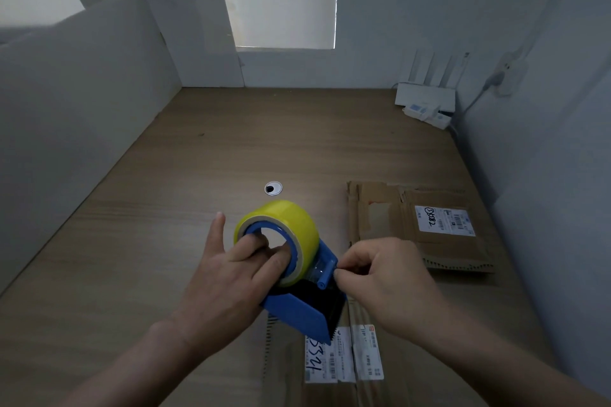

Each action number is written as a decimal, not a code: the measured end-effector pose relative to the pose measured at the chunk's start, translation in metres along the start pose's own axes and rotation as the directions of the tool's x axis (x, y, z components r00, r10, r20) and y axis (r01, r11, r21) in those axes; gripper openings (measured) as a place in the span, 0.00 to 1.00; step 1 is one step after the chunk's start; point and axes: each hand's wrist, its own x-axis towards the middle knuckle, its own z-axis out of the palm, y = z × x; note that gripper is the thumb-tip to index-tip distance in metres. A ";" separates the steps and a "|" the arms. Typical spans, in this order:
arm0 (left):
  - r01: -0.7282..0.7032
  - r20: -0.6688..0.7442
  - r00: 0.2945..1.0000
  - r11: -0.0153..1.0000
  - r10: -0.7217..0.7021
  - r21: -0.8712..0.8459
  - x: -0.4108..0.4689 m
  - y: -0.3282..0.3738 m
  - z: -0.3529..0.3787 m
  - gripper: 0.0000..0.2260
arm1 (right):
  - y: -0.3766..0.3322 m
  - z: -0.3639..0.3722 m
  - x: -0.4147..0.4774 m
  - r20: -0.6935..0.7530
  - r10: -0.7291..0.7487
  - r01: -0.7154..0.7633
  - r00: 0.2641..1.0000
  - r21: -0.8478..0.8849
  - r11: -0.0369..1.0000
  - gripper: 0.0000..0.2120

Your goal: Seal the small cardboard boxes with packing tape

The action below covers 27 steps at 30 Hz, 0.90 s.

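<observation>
**Head view, one moment of taping.** The left hand [231,274] grips the yellow roll [294,225]. Its middle fingers curl into the blue core, the forefinger points straight up beside the roll, and the thumb is hidden. The roll sits in a blue dispenser [297,311], which is tilted so that its serrated blade points down and toward the viewer.

The right hand [380,277] is closed. Its thumb and forefinger pinch the clear tape [315,271] where it leaves the roll, just beside the dispenser's small roller.

Both hands hold the dispenser over a box [287,370] at the lower edge of the view. The box lies on the desk [198,158], with white printed labels [344,353] across its top. The blade overlaps the near end of the labels, but it cannot be told whether the blade touches the box.

To the right of the hands, a stack [390,208] of flattened cardboard rests on the desk. It carries its own label with a handwritten number.

A round grommet [273,188] is set in the desk just beyond the roll. A white router [426,97] stands in the far right corner, and a cable runs from it up the wall. White panels [82,82] line the left side of the desk.
</observation>
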 end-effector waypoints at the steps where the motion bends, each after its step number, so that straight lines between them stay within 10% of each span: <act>1: -0.006 0.011 1.000 1.000 0.006 0.003 0.001 0.000 -0.001 0.17 | -0.002 0.001 0.000 0.000 -0.028 0.028 1.000 -0.067 0.997 0.06; 13: -0.020 0.032 0.999 0.999 0.019 0.031 -0.003 0.008 0.004 0.18 | 0.006 0.015 -0.003 -0.035 0.211 -0.189 0.977 0.316 0.930 0.08; 20: -0.092 0.060 0.994 0.995 0.090 0.032 -0.004 0.003 0.004 0.17 | 0.009 -0.004 0.000 0.087 -0.284 0.297 0.955 -0.238 0.925 0.06; 27: -0.193 0.050 0.980 0.980 0.190 0.046 0.007 0.002 -0.002 0.19 | 0.000 -0.007 0.004 0.218 -0.138 0.220 0.966 -0.415 0.883 0.10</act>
